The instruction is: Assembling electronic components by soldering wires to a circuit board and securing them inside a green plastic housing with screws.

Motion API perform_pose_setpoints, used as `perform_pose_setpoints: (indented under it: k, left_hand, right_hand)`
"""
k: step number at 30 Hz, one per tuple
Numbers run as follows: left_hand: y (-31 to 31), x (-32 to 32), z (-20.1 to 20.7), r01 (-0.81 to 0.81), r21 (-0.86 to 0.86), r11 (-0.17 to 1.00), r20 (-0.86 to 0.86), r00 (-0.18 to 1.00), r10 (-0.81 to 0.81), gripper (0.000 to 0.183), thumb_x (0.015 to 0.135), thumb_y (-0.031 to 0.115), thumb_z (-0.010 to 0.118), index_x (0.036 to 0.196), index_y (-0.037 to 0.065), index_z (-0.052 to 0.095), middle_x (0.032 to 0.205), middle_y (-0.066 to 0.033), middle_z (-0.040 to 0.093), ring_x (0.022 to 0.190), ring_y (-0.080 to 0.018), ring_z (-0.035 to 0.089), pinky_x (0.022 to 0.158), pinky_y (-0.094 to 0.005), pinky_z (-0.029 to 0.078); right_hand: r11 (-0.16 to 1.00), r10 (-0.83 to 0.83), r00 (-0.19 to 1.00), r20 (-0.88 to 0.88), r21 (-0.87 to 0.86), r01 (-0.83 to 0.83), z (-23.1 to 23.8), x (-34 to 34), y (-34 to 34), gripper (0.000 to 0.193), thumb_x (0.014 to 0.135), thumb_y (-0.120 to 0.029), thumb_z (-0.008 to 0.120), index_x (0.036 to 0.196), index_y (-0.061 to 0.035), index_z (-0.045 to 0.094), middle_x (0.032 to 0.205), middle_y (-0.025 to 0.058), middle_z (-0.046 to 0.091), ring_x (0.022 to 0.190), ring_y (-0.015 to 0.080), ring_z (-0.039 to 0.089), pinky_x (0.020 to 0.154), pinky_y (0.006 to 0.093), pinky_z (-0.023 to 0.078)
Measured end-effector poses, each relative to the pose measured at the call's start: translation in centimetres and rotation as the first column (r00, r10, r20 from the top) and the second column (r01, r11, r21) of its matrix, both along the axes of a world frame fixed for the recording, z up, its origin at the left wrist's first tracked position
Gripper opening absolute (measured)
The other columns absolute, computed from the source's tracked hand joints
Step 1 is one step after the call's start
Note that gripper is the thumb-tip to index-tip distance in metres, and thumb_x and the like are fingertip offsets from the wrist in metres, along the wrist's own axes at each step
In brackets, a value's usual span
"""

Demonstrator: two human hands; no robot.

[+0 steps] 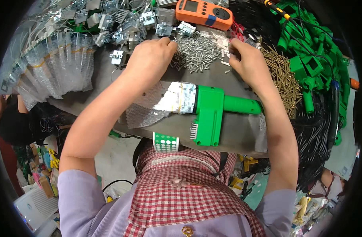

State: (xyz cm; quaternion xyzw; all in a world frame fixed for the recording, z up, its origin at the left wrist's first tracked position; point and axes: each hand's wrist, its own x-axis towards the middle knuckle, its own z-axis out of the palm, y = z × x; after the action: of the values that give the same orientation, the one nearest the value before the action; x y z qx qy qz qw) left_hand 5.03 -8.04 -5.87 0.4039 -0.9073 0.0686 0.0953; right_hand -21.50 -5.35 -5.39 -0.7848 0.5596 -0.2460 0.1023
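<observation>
My left hand [154, 57] is at the left edge of a pile of small silver screws [198, 53], its fingers curled downward and the tips hidden. Over small pale pieces [221, 39] beside that pile is my right hand [249, 59], thumb and forefinger apart, nothing visible between them. Between my forearms lies a green plastic tool housing [209, 114] with a round handle pointing right. From its left side extends a clear bubble-wrap sleeve [149, 106] around a whitish, shiny part. A sheet of round white stickers on green [166, 142] hangs at the table's near edge.
Several bubble-wrapped tubes [56, 65] fan out at left. Metal switch-like parts [127, 23] heap at the back, near an orange multimeter [204, 14]. Long brass-coloured screws [283, 77], green housings [307, 59] and black cables [315, 134] crowd the right side. Another person [15, 122] is at far left.
</observation>
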Motion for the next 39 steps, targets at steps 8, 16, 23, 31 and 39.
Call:
perform_pose_setpoints:
  k: [8, 16, 23, 31, 39]
  left_hand:
    - [-1.1, -0.9, -1.9, 0.003, -0.029, 1.000, -0.239, 0.971, -0.010, 0.012, 0.079, 0.009, 0.066, 0.089, 0.007, 0.059, 0.083, -0.0088, 0.059, 0.078, -0.0307, 0.062, 0.067, -0.0402, 0.051]
    - [4.9, -1.2, 3.2, 0.233, 0.156, 0.960, -0.592, 0.800, -0.098, 0.016, 0.076, 0.006, 0.071, 0.091, 0.006, 0.065, 0.083, -0.0075, 0.064, 0.071, -0.0252, 0.063, 0.064, -0.0336, 0.051]
    - [15.0, -0.5, 2.4, 0.451, 0.382, 0.807, -0.631, 0.765, -0.129, 0.022, 0.068, 0.003, 0.077, 0.086, 0.006, 0.065, 0.079, -0.0066, 0.062, 0.071, -0.0235, 0.063, 0.061, -0.0335, 0.051]
    - [15.5, -1.2, 1.2, 0.399, 0.326, 0.857, -0.682, 0.727, -0.079, 0.022, 0.066, 0.005, 0.077, 0.084, 0.006, 0.064, 0.078, -0.0055, 0.060, 0.069, -0.0233, 0.060, 0.060, -0.0337, 0.049]
    - [15.2, -1.0, -0.7, 0.442, 0.136, 0.887, -0.716, 0.663, -0.220, 0.028, 0.062, 0.012, 0.080, 0.086, 0.007, 0.067, 0.080, -0.0035, 0.061, 0.071, -0.0216, 0.058, 0.061, -0.0328, 0.047]
  right_hand:
    - [0.973, 0.086, 0.996, -0.003, 0.215, -0.083, 0.7, -1.8, 2.2, 0.017, 0.077, -0.004, 0.064, 0.093, 0.0007, 0.063, 0.087, 0.0157, 0.065, 0.080, 0.0292, 0.064, 0.074, 0.0354, 0.050]
    - [0.987, 0.158, 0.940, -0.301, 0.076, -0.141, 0.5, -0.1, 3.7, 0.007, 0.077, -0.006, 0.057, 0.079, -0.0002, 0.061, 0.083, 0.0184, 0.062, 0.083, 0.0374, 0.063, 0.074, 0.0454, 0.051]
    - [0.971, 0.241, 0.928, -0.284, 0.079, -0.228, 1.0, -0.1, 3.4, 0.012, 0.076, -0.001, 0.064, 0.088, 0.0006, 0.064, 0.083, 0.0173, 0.063, 0.082, 0.0370, 0.062, 0.072, 0.0427, 0.050]
    - [0.985, 0.133, 0.986, 0.103, 0.094, -0.143, 2.2, -0.3, 5.2, 0.025, 0.078, -0.014, 0.067, 0.099, -0.0008, 0.064, 0.077, 0.0143, 0.067, 0.071, 0.0235, 0.067, 0.063, 0.0343, 0.051]
    - [0.421, -0.588, 0.532, 0.609, 0.793, -0.441, 4.0, 2.0, 15.8, 0.012, 0.086, -0.003, 0.065, 0.097, 0.0012, 0.062, 0.076, 0.0009, 0.062, 0.065, 0.0043, 0.058, 0.056, 0.0178, 0.045]
